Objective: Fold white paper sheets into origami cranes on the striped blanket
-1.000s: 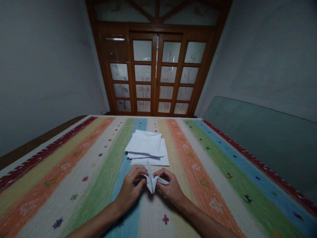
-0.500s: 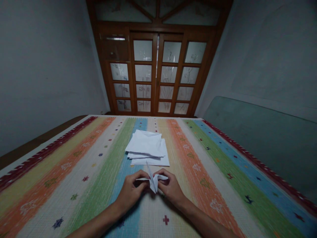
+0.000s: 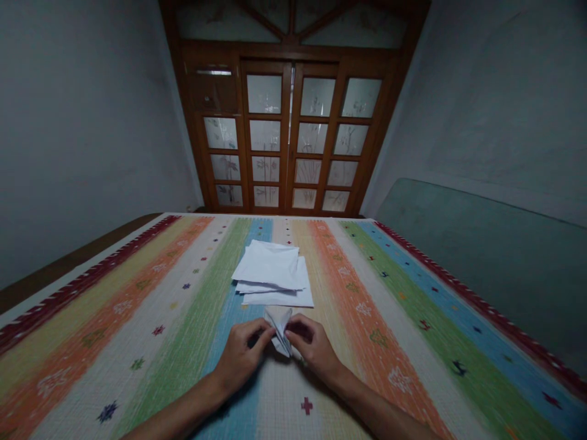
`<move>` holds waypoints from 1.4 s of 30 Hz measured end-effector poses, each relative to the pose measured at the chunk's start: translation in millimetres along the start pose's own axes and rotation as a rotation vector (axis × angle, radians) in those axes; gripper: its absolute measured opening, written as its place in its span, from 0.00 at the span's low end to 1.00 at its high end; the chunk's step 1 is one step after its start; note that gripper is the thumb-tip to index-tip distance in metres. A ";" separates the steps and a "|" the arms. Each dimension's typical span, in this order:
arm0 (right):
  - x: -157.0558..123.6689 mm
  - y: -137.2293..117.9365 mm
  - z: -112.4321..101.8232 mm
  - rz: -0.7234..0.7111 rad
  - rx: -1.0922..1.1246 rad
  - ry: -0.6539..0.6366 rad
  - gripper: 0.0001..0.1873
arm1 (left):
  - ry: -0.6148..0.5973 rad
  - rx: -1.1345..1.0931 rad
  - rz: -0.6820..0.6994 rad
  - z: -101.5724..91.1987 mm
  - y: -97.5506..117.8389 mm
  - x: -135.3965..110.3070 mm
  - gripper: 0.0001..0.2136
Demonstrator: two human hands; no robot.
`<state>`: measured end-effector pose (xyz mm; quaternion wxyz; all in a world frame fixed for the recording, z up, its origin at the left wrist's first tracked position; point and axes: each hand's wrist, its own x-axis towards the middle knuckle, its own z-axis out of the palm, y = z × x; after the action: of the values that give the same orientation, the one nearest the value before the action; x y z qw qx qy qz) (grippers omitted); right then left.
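A: Start at the far left. What shows there?
B: The brown edge of the worktop, then the striped cloth over it.

A: And the left hand?
B: Just left of the lower centre, its grip closed to a pinch, thumb and forefinger on the left side of the folded paper.

A: Where is that paper now?
B: Lower centre, between the hands, just below the paper stack. A second ago its wings stuck out sideways and a thin spike pointed up; now it is narrower, with a broad flap on top. The stack hasn't shifted.

A: The right hand?
B: Right of the lower centre, thumb and forefinger nearly together, pinching the paper's right side. The fingers underneath are hidden.
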<state>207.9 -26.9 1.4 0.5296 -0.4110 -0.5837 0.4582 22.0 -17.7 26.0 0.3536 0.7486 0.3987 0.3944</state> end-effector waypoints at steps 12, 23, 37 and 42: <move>4.6 10.3 -4.0 0.038 -0.018 0.069 0.09 | -0.078 -0.066 0.077 -1.9 0.1 -1.3 0.08; -1.9 3.3 3.6 -0.022 0.012 -0.037 0.06 | 0.126 -0.109 -0.020 3.9 -9.2 -1.2 0.05; -7.9 -1.9 -0.3 -0.286 -0.370 0.103 0.12 | 0.070 -0.068 -0.001 2.6 -8.1 0.7 0.07; -7.2 -7.4 -0.8 -0.256 -0.319 0.051 0.11 | 0.084 -0.087 -0.030 1.9 -10.5 0.2 0.07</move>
<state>209.5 -35.6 6.8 0.5262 -0.4238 -0.6827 0.2783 20.4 -13.4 16.4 0.3745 0.7093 0.4070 0.4369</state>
